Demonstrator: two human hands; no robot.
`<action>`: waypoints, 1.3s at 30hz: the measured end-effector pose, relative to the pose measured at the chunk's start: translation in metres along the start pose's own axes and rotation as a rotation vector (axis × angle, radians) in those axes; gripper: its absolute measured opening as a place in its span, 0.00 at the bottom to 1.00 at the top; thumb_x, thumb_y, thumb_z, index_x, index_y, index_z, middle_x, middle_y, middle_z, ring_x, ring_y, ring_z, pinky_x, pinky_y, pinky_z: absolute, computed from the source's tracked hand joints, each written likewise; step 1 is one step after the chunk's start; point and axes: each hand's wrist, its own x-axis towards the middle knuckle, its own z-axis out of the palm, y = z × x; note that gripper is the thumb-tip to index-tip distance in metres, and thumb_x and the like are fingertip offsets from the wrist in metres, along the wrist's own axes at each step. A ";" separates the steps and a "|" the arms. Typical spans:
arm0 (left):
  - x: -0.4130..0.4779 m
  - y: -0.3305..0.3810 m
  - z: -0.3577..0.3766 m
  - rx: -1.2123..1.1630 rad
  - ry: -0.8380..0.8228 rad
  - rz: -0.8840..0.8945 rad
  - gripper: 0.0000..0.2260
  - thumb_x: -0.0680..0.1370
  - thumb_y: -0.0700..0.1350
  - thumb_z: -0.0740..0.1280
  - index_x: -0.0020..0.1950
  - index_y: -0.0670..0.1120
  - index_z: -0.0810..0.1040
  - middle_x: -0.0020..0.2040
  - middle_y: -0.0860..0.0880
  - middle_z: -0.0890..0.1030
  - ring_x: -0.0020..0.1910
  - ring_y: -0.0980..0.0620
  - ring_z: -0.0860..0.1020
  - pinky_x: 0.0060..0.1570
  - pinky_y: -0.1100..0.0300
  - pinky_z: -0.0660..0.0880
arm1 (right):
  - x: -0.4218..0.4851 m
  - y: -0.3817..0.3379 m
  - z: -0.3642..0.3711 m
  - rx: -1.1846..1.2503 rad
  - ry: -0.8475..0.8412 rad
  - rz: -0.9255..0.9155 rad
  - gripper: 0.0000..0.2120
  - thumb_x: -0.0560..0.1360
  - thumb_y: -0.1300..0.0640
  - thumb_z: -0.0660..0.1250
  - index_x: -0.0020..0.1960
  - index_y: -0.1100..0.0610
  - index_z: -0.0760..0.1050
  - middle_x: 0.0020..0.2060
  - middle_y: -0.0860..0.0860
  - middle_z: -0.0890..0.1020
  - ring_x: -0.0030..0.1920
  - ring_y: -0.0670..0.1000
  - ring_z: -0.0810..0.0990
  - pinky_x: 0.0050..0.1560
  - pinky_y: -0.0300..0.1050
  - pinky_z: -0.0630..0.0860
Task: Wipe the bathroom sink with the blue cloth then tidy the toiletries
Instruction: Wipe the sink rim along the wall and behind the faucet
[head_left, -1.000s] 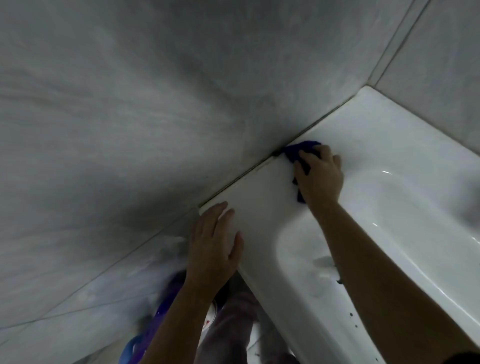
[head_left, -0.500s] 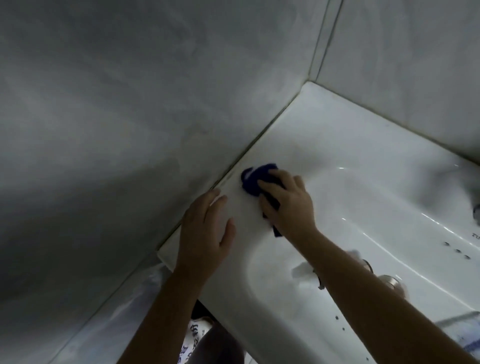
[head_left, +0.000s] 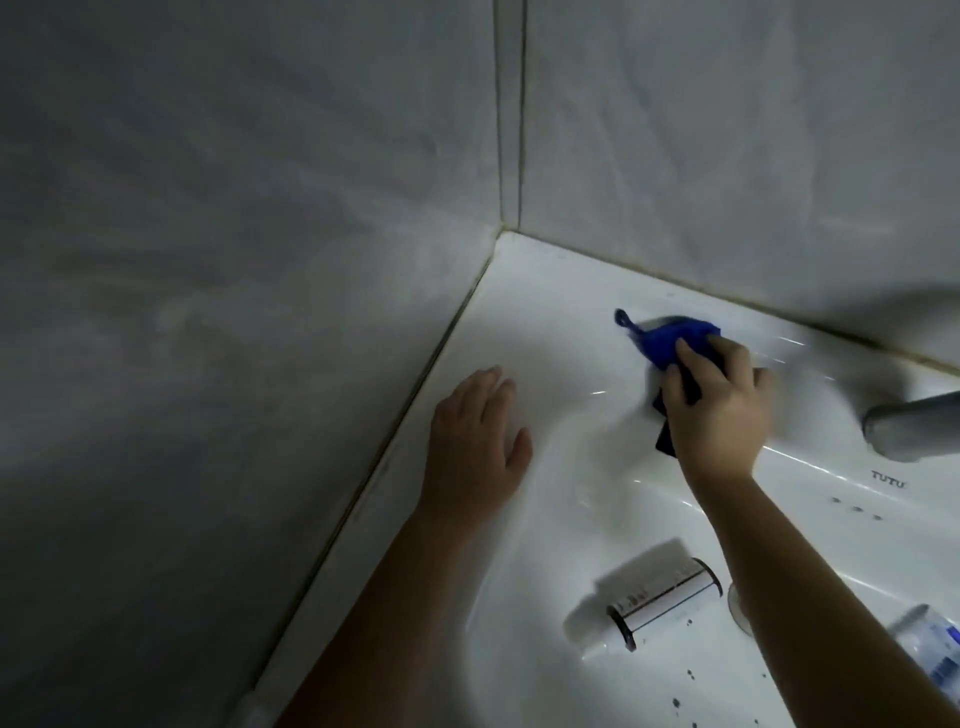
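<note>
— Where is the blue cloth (head_left: 670, 338) found?

— It is seen bunched on the back ledge of the sink (head_left: 545, 291), just left of the tap (head_left: 914, 426). It is gripped by the right hand (head_left: 717, 410), whose fingers are curled over it.

— And the other hand?

— The left hand (head_left: 475, 447) is laid flat on the rim, farther left of the tap, fingers straight, nothing held.

— Which step is judged to be in hand?

— The wiping; the tidying is not yet begun. A bottle (head_left: 660, 597) is left lying on its side in the basin, nearer than the tap. A second container (head_left: 935, 654) is cut off at the edge of view, and specks (head_left: 680, 696) are scattered near them.

— What is called for next?

— Probably the cloth must be carried round the tap's base and down into the basin. The bottle must be lifted clear so that the specks can be reached.

— And the room?

— Glossy white ceramic is met by grey tiled walls (head_left: 260, 260) behind the tap; the light is dim.
</note>
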 end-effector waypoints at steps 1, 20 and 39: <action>0.009 -0.001 0.003 0.008 -0.037 0.005 0.22 0.71 0.50 0.59 0.59 0.39 0.77 0.60 0.40 0.77 0.59 0.42 0.75 0.55 0.52 0.73 | -0.005 0.003 -0.003 -0.004 0.022 0.044 0.16 0.73 0.53 0.60 0.54 0.60 0.80 0.54 0.58 0.79 0.43 0.64 0.73 0.37 0.47 0.71; 0.019 -0.004 0.014 0.106 -0.057 -0.002 0.24 0.71 0.53 0.58 0.62 0.42 0.75 0.64 0.43 0.74 0.61 0.44 0.73 0.55 0.52 0.68 | 0.014 0.010 -0.010 0.019 -0.055 -0.244 0.14 0.72 0.53 0.62 0.51 0.59 0.81 0.51 0.59 0.80 0.41 0.63 0.74 0.38 0.48 0.75; 0.022 0.000 0.011 0.097 -0.040 0.020 0.25 0.69 0.53 0.58 0.58 0.39 0.77 0.61 0.40 0.77 0.57 0.40 0.76 0.51 0.50 0.72 | 0.012 0.025 -0.014 -0.121 0.205 0.304 0.14 0.72 0.58 0.65 0.56 0.60 0.79 0.58 0.65 0.76 0.45 0.69 0.75 0.38 0.53 0.76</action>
